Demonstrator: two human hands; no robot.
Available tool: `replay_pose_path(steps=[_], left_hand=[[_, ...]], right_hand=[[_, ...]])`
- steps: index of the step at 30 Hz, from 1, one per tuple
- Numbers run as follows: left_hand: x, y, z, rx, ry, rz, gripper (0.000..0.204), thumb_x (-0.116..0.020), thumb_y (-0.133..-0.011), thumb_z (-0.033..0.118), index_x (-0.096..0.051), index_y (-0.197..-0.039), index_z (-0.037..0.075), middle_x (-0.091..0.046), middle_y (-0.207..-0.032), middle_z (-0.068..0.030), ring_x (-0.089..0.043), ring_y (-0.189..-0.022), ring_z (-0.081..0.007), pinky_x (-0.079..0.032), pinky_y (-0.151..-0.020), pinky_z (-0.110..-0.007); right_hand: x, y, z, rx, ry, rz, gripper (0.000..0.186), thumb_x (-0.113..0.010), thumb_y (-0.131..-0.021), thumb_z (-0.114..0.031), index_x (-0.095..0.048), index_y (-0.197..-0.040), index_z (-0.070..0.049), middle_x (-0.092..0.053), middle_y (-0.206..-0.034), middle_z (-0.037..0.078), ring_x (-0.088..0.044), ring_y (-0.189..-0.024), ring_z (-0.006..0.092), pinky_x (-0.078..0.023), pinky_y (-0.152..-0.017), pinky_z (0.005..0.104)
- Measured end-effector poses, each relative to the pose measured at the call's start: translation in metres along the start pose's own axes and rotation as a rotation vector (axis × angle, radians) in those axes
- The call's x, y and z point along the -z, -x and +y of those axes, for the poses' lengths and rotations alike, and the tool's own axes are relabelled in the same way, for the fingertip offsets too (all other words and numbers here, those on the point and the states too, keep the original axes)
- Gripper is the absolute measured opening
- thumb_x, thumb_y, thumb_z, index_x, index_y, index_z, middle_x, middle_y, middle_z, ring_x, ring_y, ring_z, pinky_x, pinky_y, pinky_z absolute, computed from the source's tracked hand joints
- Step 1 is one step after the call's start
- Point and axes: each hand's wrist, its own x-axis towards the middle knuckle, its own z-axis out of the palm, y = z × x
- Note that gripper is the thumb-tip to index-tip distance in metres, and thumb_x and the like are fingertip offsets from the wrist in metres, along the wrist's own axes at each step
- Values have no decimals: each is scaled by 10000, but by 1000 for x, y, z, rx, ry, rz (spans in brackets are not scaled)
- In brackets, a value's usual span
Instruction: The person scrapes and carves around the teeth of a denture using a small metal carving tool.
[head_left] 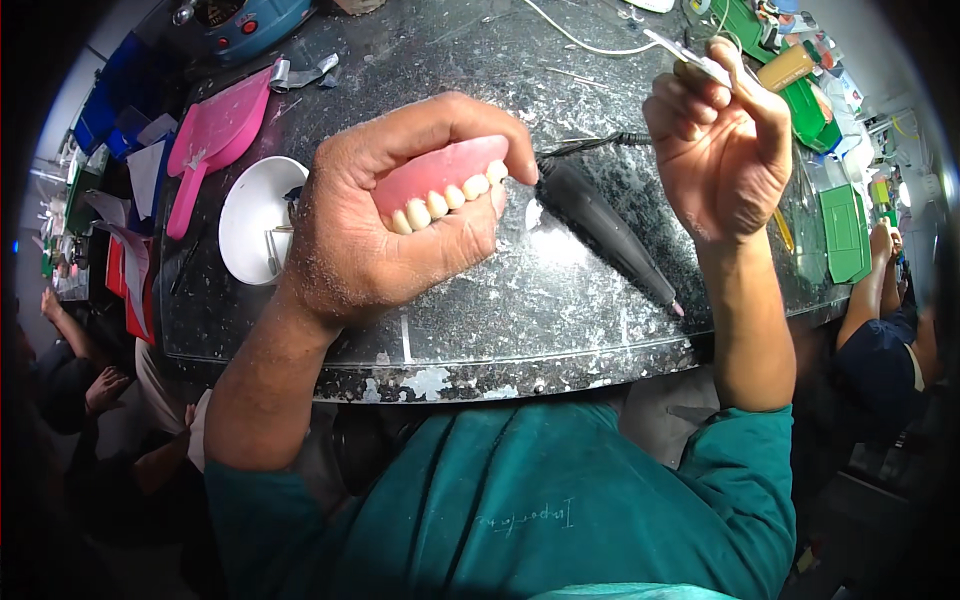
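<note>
My left hand (375, 240) is closed round a pink denture (435, 167) with a row of white teeth, which face up toward me between thumb and forefinger. My right hand (722, 160) is raised at the upper right, its fingertips pinching a slim, pale instrument (670, 47). Between my hands, a black rotary handpiece (600, 230) with a pinkish tip and dark cord lies on the speckled, worn worktop (480, 355). A white bowl (245, 215) with small metal pieces in it is just left of my left hand.
A pink dustpan (220, 130) lies at the left, near a blue machine (240, 25) and red tray (138, 305). Green containers (845, 230), a tan bottle (783, 68) and a white cable (570, 38) are at back and right. Other people (875, 355) sit on both sides.
</note>
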Motion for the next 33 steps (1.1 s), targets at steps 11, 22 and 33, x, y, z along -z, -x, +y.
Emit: replay_pose_path(steps=[11,22,33], left_hand=[[1,0,2,4,-66,24,209,-574,-755,5,-612,-960,-18,-614,-901,-78,-551,-747,-62,-448,-685,-195],[-17,6,-10,-255,35,51,563,-710,-788,181,-289,-1148,78,-490,-1023,-200,-472,-885,-186,-416,-815,-320],[-19,9,-12,-253,-155,116,619,-800,-761,302,-283,-1008,68,-545,-1034,-287,-605,-923,-244,-524,-835,-357]], right_hand=[[-9,12,18,159,379,36,388,-550,-855,-145,-426,-1186,16,-456,-856,39,-417,-768,123,-382,-708,253],[-43,27,9,393,1076,-559,269,-638,-899,-209,-520,-1071,-40,-665,-891,169,-692,-788,328,-589,-686,421],[-58,46,35,493,1117,-253,207,-663,-809,-49,-594,-1004,-54,-622,-1022,182,-650,-993,353,-543,-877,460]])
